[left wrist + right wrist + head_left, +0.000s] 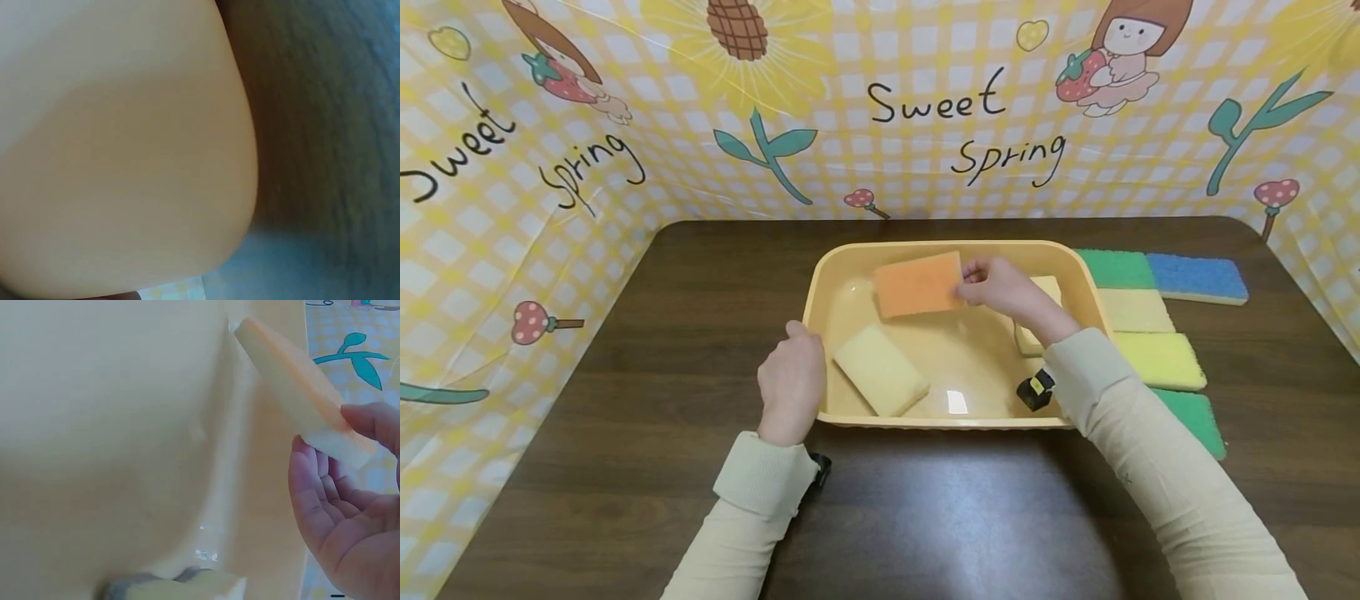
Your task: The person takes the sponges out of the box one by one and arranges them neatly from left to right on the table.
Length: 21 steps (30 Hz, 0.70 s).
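Note:
Between thumb and fingers, my right hand (996,287) pinches one end of an orange sponge (917,286), tilted over the far part of a yellow plastic tub (940,421). The right wrist view shows the sponge's pale underside (281,394) and orange top, with the thumb on the orange face. My left hand (792,379) grips the tub's left rim, its fingers mostly hidden from the head view. Inside the tub lie a pale yellow sponge (880,371) at the front left and another pale sponge (1049,290) at the right, partly behind my right forearm.
Right of the tub, several sponges lie on the dark wooden table (625,400): a green one (1116,268), a blue one (1198,277), a cream one (1135,310), a yellow one (1161,360) and another green one (1195,417). A patterned cloth (925,183) stands behind.

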Motion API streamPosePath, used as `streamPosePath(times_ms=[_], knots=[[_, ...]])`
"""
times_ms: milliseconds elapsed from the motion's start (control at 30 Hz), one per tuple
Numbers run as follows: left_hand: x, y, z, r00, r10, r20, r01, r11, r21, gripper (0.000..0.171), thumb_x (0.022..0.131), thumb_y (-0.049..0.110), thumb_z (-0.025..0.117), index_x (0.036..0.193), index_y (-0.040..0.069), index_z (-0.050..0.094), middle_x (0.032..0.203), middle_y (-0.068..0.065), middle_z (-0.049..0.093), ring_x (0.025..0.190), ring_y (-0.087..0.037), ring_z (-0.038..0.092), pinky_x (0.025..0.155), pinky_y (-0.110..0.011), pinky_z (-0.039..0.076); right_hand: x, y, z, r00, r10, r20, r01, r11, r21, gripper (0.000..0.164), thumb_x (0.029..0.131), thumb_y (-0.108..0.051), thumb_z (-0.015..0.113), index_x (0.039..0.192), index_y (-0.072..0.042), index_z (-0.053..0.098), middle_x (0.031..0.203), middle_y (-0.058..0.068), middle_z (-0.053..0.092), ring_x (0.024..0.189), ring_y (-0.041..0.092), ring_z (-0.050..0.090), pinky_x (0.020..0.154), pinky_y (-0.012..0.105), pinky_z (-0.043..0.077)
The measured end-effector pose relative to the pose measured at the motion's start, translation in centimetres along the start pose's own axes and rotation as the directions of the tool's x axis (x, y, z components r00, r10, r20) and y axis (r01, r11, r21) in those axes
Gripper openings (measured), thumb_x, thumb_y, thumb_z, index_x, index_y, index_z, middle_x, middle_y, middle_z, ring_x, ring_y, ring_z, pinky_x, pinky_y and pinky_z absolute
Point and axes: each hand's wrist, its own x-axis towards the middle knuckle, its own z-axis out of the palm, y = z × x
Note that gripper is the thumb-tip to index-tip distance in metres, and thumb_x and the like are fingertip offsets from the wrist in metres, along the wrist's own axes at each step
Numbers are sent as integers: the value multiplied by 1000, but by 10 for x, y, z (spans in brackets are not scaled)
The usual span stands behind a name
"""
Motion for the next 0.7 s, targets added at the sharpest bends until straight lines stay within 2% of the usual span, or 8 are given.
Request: streamPosePath(times_ms=[267, 433, 700], knots=[[0, -1, -1, 1000, 8, 3, -8, 1000, -1, 27, 101, 20, 42, 92, -4, 47, 73, -25, 65, 66, -38, 67, 54, -49, 52, -7, -11, -8, 995, 13, -103, -12, 1000, 11, 39, 91, -19, 58, 120, 5, 50, 102, 8, 54, 89, 13, 50, 85, 29, 46], [1, -3, -2, 1000, 4, -3, -4, 1000, -4, 27, 101, 21, 43, 92, -4, 47, 74, -26, 65, 67, -39, 67, 55, -50, 52, -12, -20, -14, 983, 2, -182, 4, 999, 32, 40, 92, -17, 58, 122, 8, 49, 104, 11, 55, 85, 13, 52, 78, 22, 46], [-1, -2, 0, 1000, 5, 3, -5, 1000, -14, 28, 102, 21, 40, 93, -4, 48, 71, -24, 64, 64, -38, 67, 54, -48, 52, -28, -29, -30, 974, 32, -225, -15, 997, 73, 42, 94, -25, 55, 124, 5, 49, 109, 11, 58, 81, 5, 60, 83, 26, 51]])
